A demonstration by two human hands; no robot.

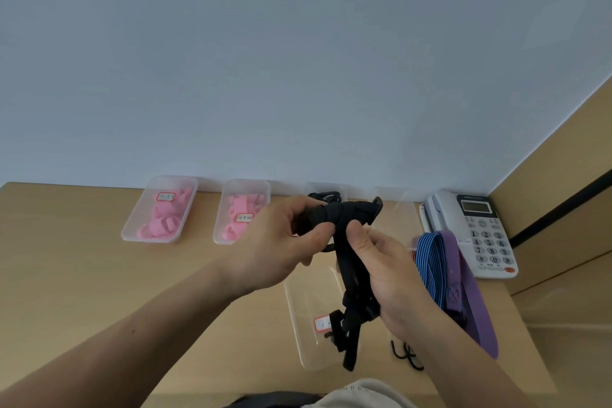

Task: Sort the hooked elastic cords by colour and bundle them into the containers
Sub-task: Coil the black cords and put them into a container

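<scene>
Two pink-filled containers (pixel 128 232) (pixel 220 236), two hands (pixel 281 253) (pixel 389 275)

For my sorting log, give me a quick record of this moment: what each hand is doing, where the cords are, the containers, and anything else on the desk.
left hand: grips the wound top of the black cords
right hand: pinches them just below the wound part
black cords: held above the desk, loose ends hanging
near container: clear, labelled, below the hanging ends
pink cords: in two back containers, far left
blue striped cord: beside the purple cord, right side
telephone: far right corner
</scene>
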